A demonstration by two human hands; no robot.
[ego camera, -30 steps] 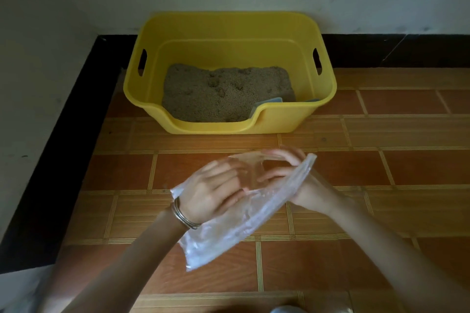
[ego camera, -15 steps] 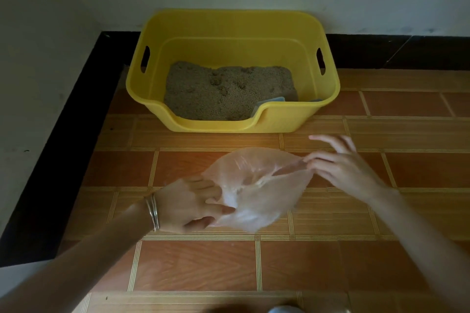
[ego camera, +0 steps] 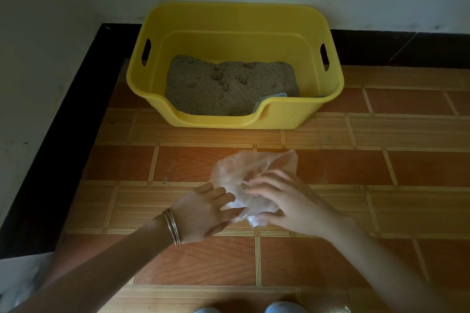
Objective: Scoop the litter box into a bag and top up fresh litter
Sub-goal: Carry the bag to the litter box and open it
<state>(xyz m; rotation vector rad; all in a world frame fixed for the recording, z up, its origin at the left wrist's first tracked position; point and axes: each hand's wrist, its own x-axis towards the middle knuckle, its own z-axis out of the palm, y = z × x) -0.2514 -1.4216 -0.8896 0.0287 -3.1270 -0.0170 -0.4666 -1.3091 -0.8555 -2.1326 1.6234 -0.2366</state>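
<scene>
A yellow litter box (ego camera: 300, 115) stands against the wall, holding grey-brown litter (ego camera: 229, 86) with a few clumps. A blue scoop (ego camera: 276, 96) shows only its edge behind the box's front right wall. A clear plastic bag (ego camera: 244, 168) lies crumpled on the tiled floor in front of the box. My right hand (ego camera: 287, 201) has its fingers spread over the bag's near end and its thumb underneath, pinching the plastic. My left hand (ego camera: 203, 213), with bangles on the wrist, touches the bag's left edge with fairly straight fingers.
Brown tiled floor (ego camera: 381, 211) spreads around the bag. A black skirting strip (ego camera: 76, 114) runs along the white wall at left and behind the box. Something pale and plastic (ego camera: 20, 287) lies at the bottom left. Toes of blue footwear (ego camera: 279, 307) show at the bottom edge.
The bag has come down from hand height to the floor. My right hand moved left onto its near end, and my left hand's fingers have straightened at its edge.
</scene>
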